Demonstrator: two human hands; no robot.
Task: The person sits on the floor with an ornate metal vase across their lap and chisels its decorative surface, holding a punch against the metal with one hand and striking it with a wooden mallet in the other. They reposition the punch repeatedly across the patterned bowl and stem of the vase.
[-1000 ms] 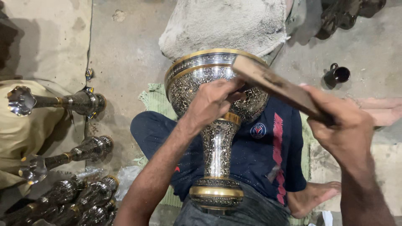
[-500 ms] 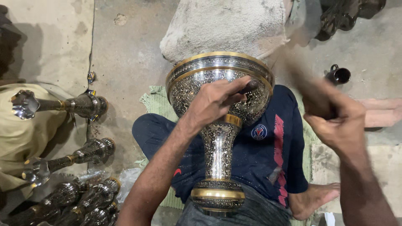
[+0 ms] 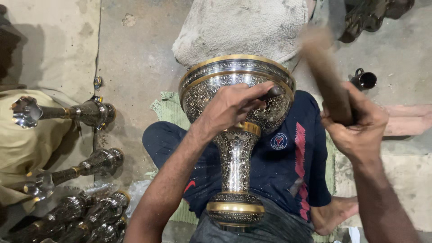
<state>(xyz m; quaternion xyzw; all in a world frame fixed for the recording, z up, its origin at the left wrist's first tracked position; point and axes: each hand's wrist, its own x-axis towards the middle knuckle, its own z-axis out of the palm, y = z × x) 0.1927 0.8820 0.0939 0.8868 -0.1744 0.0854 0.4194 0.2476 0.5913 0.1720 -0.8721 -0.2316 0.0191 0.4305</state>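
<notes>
A large engraved metal goblet-shaped vase (image 3: 234, 153) with gold bands lies across my lap, its bowl pointing away from me. My left hand (image 3: 231, 105) rests on the bowl and pinches a short dark punch tool (image 3: 273, 92) against the patterned surface. My right hand (image 3: 355, 126) grips a wooden mallet stick (image 3: 326, 74), raised and blurred, up and to the right of the bowl. My legs in dark blue shorts (image 3: 292, 166) lie under the vase.
Several similar engraved metal vases (image 3: 85, 112) lie on the floor at left, some on a tan cloth (image 3: 22, 144). A grey padded cushion (image 3: 243, 27) sits beyond the bowl. A small dark cup (image 3: 364, 80) stands at right on the concrete floor.
The mallet in my right hand has swung off the punch and up to the right. My left hand and the vase have stayed in place.
</notes>
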